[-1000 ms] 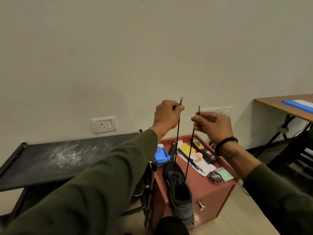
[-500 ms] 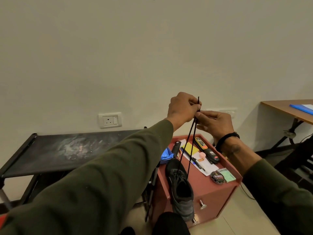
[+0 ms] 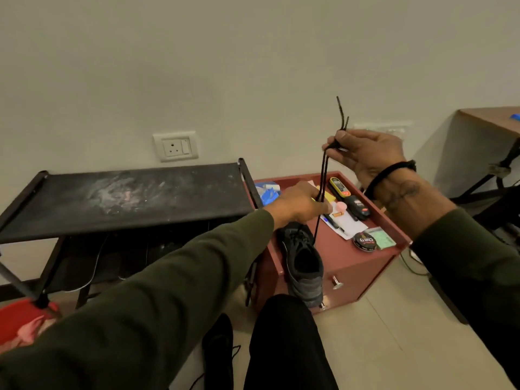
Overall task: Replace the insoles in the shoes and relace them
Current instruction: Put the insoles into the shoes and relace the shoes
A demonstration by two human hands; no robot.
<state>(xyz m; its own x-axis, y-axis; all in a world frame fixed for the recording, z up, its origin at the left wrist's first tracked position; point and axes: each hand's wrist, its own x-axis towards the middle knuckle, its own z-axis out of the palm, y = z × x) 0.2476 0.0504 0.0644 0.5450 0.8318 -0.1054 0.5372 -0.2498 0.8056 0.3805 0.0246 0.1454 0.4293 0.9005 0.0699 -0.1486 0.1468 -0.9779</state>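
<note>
Shoelace (image 3: 323, 175), black, both strands drawn up taut together from the shoe (image 3: 305, 264) to the raised right hand (image 3: 365, 156). Right hand: thumb and curled fingers pinch the two strands just below their tips; the two free ends stick up above the fingers, one higher than the other. A black band sits on that wrist.

Left hand (image 3: 299, 205): lower, between the right hand and the shoe, fingers closed round both strands part-way down their length. Exact finger placement hidden from this angle, back of hand faces camera. Both forearms in dark green sleeves.

Shoe: dark grey-black trainer, upright on the top of the red cabinet (image 3: 337, 266), at its near left edge, heel toward the camera and hanging slightly past the front edge. Opening is dark; cannot tell whether an insole is inside. Lace enters at the eyelet area, toe end.

On the cabinet top, right of the shoe: round shoe-polish tin (image 3: 364, 241), green card (image 3: 382, 238) just beside it, white paper (image 3: 347, 225) with a pen (image 3: 332, 223) on it, a yellow-and-black handheld device (image 3: 340, 187), a yellow pad partly hidden behind the left hand, blue cloth (image 3: 267, 192) at the far left corner.

Left of the cabinet: black rack (image 3: 126, 198) with a scuffed top, touching or just beside the cabinet. Wall socket (image 3: 176, 146) above it. Second dark shoe (image 3: 219, 350) on the floor beside the person's knee.
</note>
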